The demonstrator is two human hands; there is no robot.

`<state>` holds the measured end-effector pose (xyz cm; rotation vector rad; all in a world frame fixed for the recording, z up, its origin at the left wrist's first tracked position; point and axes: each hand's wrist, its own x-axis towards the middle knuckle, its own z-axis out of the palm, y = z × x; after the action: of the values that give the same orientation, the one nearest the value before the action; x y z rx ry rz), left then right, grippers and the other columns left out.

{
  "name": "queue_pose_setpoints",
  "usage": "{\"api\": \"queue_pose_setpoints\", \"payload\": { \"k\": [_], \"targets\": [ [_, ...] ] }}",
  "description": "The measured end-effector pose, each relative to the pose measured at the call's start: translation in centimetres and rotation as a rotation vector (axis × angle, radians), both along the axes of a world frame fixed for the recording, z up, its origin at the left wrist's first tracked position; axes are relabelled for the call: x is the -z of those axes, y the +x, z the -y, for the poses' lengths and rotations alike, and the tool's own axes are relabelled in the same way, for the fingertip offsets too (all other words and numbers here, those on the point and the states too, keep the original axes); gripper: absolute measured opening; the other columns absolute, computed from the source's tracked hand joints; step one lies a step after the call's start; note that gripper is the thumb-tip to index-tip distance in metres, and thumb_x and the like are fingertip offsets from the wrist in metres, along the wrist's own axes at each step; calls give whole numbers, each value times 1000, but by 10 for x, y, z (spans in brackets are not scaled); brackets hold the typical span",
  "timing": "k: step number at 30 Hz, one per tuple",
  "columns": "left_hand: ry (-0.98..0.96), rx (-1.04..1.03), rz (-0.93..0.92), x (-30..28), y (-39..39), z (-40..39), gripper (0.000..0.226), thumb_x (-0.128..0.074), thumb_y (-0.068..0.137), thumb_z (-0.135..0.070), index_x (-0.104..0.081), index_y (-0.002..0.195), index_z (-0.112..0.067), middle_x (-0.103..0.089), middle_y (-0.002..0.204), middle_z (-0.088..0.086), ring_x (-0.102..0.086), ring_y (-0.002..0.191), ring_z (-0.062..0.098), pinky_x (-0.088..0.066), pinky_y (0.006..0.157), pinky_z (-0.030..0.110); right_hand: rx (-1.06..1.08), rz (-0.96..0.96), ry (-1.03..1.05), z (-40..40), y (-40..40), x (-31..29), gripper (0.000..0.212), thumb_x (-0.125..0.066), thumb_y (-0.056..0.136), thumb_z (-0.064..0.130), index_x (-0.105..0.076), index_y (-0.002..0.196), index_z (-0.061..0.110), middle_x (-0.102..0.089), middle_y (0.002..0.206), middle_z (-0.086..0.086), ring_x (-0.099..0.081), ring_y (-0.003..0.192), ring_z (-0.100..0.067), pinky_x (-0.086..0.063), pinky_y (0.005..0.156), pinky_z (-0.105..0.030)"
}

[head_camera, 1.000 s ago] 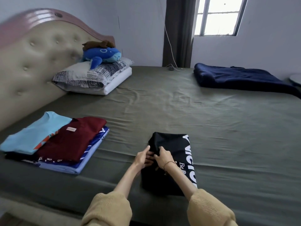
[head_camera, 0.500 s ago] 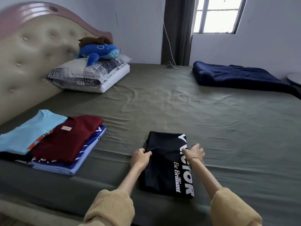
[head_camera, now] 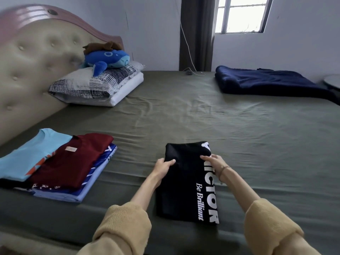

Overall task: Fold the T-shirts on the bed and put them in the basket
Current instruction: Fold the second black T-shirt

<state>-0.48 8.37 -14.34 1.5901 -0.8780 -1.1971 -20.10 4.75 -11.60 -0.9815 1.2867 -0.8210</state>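
On wrinkled olive sheet, both hands apparently pinch folded black T-shirt.

Daylight enters through the window at top right, overexposed to near white; the room is otherwise dim and evenly lit, with soft shadows. Wide-angle distortion bends the frame edges, and the headboard at upper left shows blur.
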Motion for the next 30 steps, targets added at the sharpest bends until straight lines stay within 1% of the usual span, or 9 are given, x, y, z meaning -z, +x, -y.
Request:
{"api": "queue_pose_setpoints", "payload": {
  "k": [2,6,9,12,16,21,24,27,30],
  "targets": [
    [-63,9,-40,-17,0,4,25,-61,90,-9,-63,111,5,-68,105,16,-66,94,29,-54,88,41,0,59,-76,-1,-3,-19,16,-59,90,9,-59,75,15,-64,54,5,-61,46,-6,-42,39,-12],
    [-233,61,-59,-69,0,13,19,-56,93,-9,-60,112,-4,-66,100,4,-64,83,12,-53,63,15,-3,130,-279,1,-8,-69,13,-58,90,7,-63,85,19,-67,71,6,-62,60,-2,-44,45,-10],
    [-391,67,-26,-103,1,19,21,-56,93,-6,-59,114,-4,-65,99,1,-62,85,7,-51,65,10,-21,150,-459,6,-15,-100,20,-60,87,2,-64,96,20,-67,82,11,-63,71,2,-44,53,-5],
    [-448,49,32,-108,5,18,26,-58,88,4,-59,114,-1,-64,95,-2,-61,82,2,-50,69,9,-121,43,-612,10,-26,-102,32,-62,80,-8,-64,106,10,-68,87,9,-64,75,3,-47,65,-6],
    [-329,137,136,-51,19,-1,34,-40,88,24,-58,84,-4,-64,55,-15,-58,53,-9,-47,57,8,-415,-328,-689,6,-49,-52,23,-68,66,-5,-66,79,15,-62,63,18,-53,65,11,-44,66,-11],
    [-56,453,387,16,33,-42,40,-47,76,22,-75,81,-6,-54,114,-8,-49,112,2,-42,89,19,-872,-733,-512,-18,-67,17,67,-52,71,-14,-68,64,50,-64,87,22,-58,83,11,-43,85,-10],
    [-26,338,437,17,34,-43,43,-44,77,19,-75,83,-9,-58,115,4,-53,108,7,-41,91,19,-626,-615,-439,-20,-73,29,62,-42,71,-18,-70,63,37,-69,79,14,-62,81,3,-44,83,-17],
    [114,191,321,11,21,-38,20,-49,90,2,-60,83,-12,-63,89,7,-59,64,6,-47,56,15,-207,-531,-250,-22,-69,34,36,-47,81,-10,-61,69,21,-63,74,1,-58,70,-12,-48,62,-21],
    [251,151,217,5,4,-34,24,-57,93,-30,-57,97,-7,-53,77,2,-51,62,11,-45,53,20,1,-247,13,-27,-57,34,12,-53,90,5,-53,79,11,-58,80,-7,-57,64,-16,-50,50,-22]
  ]
}}
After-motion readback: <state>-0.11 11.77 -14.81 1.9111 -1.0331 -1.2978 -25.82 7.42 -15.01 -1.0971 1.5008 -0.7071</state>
